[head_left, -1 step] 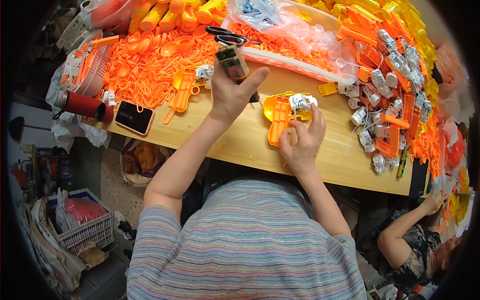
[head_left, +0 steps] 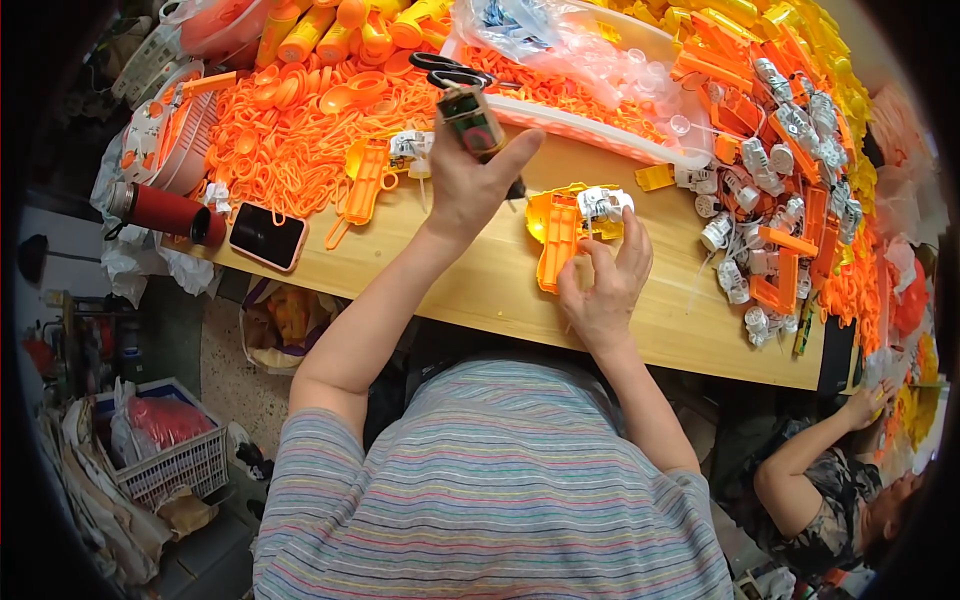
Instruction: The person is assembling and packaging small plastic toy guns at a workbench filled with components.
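Note:
My left hand (head_left: 467,195) is wrapped round an electric screwdriver (head_left: 470,125). Its dark tip points down toward the table, left of a yellow and orange plastic toy body (head_left: 559,240) and apart from it. My right hand (head_left: 610,290) steadies that body: the thumb is at the orange part's edge, and a finger reaches the white motor-like piece (head_left: 603,203) set in its upper right. A similar orange toy body (head_left: 364,185) with a white piece lies left of my left hand. Black-handled scissors (head_left: 450,70) lie just beyond the screwdriver.
Orange loops and spoon-like parts (head_left: 310,130) are heaped at the left. A white tray (head_left: 600,132) of orange pieces stands behind. White and orange assemblies (head_left: 770,200) pile up at the right. A phone (head_left: 268,236) and red flask (head_left: 165,212) lie left. Another person (head_left: 815,490) works at lower right.
My left hand and the screwdriver have shifted very slightly. The right hand and the toy body look unmoved.

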The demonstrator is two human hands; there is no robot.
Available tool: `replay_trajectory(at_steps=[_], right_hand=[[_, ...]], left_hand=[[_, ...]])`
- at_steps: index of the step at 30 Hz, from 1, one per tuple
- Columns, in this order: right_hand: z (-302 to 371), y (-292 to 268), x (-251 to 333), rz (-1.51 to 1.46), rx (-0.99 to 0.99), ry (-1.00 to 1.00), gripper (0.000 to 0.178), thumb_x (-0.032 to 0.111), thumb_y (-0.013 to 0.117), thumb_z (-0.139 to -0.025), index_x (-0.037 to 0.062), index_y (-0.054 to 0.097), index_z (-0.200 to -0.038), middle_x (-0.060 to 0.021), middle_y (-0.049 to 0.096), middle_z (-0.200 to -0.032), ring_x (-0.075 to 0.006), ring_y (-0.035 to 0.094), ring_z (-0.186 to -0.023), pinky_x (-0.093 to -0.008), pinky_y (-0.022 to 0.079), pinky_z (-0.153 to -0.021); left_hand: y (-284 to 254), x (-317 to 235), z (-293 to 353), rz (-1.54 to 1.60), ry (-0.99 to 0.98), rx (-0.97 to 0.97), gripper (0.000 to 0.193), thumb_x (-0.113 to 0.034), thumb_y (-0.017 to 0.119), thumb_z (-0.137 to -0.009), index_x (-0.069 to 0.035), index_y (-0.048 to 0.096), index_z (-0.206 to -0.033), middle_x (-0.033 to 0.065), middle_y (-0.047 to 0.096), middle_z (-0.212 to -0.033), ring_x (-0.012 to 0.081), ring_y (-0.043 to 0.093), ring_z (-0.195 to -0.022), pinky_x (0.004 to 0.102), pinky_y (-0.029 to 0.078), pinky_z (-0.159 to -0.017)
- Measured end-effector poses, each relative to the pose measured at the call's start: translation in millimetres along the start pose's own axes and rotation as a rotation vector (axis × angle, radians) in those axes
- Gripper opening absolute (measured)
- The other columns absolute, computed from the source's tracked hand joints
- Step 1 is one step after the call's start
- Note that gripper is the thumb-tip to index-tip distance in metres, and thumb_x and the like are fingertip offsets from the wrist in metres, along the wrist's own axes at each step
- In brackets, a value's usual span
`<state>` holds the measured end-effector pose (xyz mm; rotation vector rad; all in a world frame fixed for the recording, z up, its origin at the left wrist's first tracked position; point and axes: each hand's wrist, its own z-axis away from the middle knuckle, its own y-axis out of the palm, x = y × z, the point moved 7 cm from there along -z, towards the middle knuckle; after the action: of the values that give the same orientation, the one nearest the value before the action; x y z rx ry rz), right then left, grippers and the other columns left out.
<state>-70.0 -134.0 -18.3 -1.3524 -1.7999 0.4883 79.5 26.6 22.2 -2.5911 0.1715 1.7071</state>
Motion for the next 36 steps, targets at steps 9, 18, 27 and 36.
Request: replay_trajectory(at_steps=[9, 18, 27, 36], right_hand=[[4, 7, -7, -0.040, -0.025, 0.028, 0.019, 0.008, 0.071, -0.071, 0.0009, 0.062, -0.085, -0.0267, 0.039, -0.146, -0.0435, 0.038, -0.134, -0.0521, 0.031, -0.108], [7, 12, -12, -0.127, -0.042, 0.029, 0.017, 0.003, 0.069, -0.071, -0.0010, 0.059, -0.084, -0.0259, 0.039, -0.146, -0.0438, 0.037, -0.135, -0.0521, 0.030, -0.109], [6, 12, -9, -0.112, -0.028, 0.032, 0.018, 0.003, 0.068, -0.071, -0.0004, 0.058, -0.085, -0.0252, 0.040, -0.146, -0.0440, 0.036, -0.135, -0.0525, 0.030, -0.110], [7, 13, -9, -0.113, -0.038, 0.047, 0.019, 0.004, 0.069, -0.071, -0.0003, 0.058, -0.086, -0.0267, 0.039, -0.145, -0.0446, 0.036, -0.135, -0.0529, 0.029, -0.110]], left_hand=[[62, 29, -19, -0.212, 0.076, 0.068, 0.066, -0.047, 0.086, -0.071, -0.003, 0.047, -0.101, 0.0041, 0.057, -0.068, 0.0183, 0.058, -0.058, 0.0334, 0.050, -0.057], [77, 35, -14, -0.332, 0.137, 0.135, 0.066, -0.047, 0.085, -0.072, -0.004, 0.045, -0.101, 0.0082, 0.061, -0.070, 0.0264, 0.064, -0.062, 0.0388, 0.052, -0.058], [76, 34, -12, -0.314, 0.173, 0.088, 0.061, -0.045, 0.085, -0.074, -0.003, 0.046, -0.098, 0.0078, 0.060, -0.069, 0.0236, 0.060, -0.060, 0.0367, 0.050, -0.056], [78, 12, -39, -0.435, 0.123, 0.287, 0.065, -0.046, 0.080, -0.077, -0.001, 0.043, -0.106, 0.0188, 0.065, -0.083, 0.0385, 0.066, -0.079, 0.0458, 0.052, -0.070]])
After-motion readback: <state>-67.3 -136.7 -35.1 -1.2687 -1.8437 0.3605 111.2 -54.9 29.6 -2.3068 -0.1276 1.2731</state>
